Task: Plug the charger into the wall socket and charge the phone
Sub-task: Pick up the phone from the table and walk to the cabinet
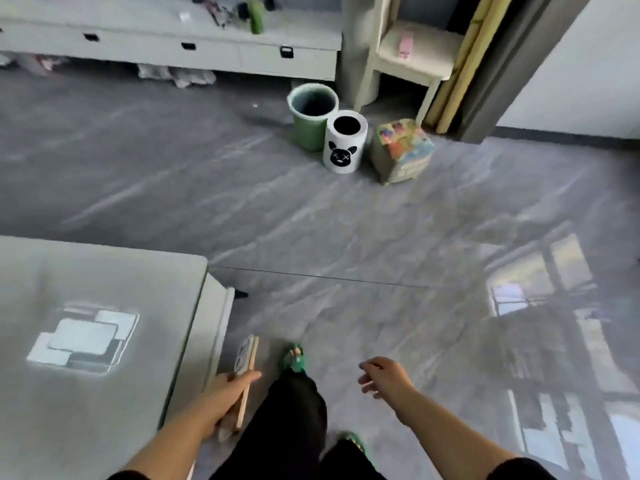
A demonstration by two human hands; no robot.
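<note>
- Left hand (228, 393): grip closed around a slim, light-cased phone (246, 362), held low beside the left thigh, just off the edge of the pale grey bench (104, 271); fingers wrap the lower half, the upper half stands free.
- Long axis of the phone: runs forward and slightly up from the hand, roughly along the forearm, its far end toward the grey marbled floor (346, 220); which end carries the charging port cannot be told.
- Right hand (381, 375): grip empty, fingers loosely curled, hanging well apart from the phone on the other side of the black-trousered legs (287, 410).
- Charger and wall socket: neither is visible; their direction from either hand cannot be told.
- Judgement: the free right hand is the likelier one to take up the charger, since the left is occupied; the person appears mid-stride, green sandals (294, 358) on the floor.
</note>
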